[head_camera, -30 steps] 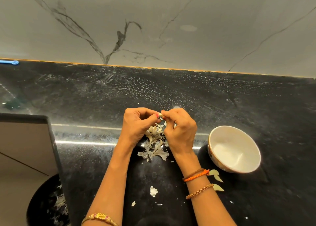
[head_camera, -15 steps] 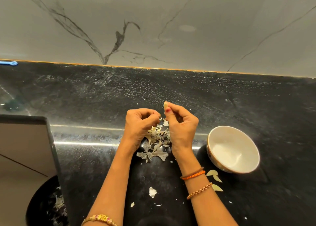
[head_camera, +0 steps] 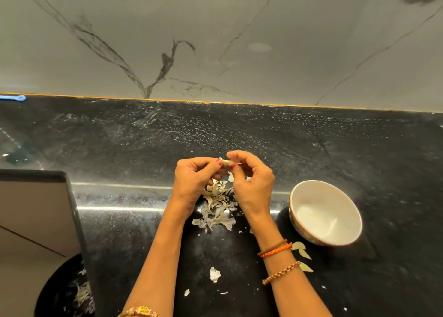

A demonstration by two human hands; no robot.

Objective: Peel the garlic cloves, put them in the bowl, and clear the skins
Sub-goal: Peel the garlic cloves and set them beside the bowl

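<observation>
My left hand [head_camera: 194,182] and my right hand [head_camera: 254,185] meet above the black counter, both pinching a small pale garlic clove [head_camera: 226,162] between fingertips. A thin sliver of skin sticks out to the right of the clove. Under the hands lies a heap of garlic skins [head_camera: 217,207]. A white bowl [head_camera: 345,235] stands to the right of my right wrist; its inside looks bare. Three peeled cloves [head_camera: 302,254] lie on the counter between my right forearm and the bowl.
Loose skin scraps [head_camera: 215,274] lie on the black counter [head_camera: 239,134] between my forearms. A dark round bin [head_camera: 64,290] with skins in it sits below the counter at lower left. A marble wall runs behind. A blue object [head_camera: 14,98] lies at far left.
My right hand, which had pulled up and away from the left half a second ago, has come back to it; both hands now pinch the clove again, slightly higher over the skins.
</observation>
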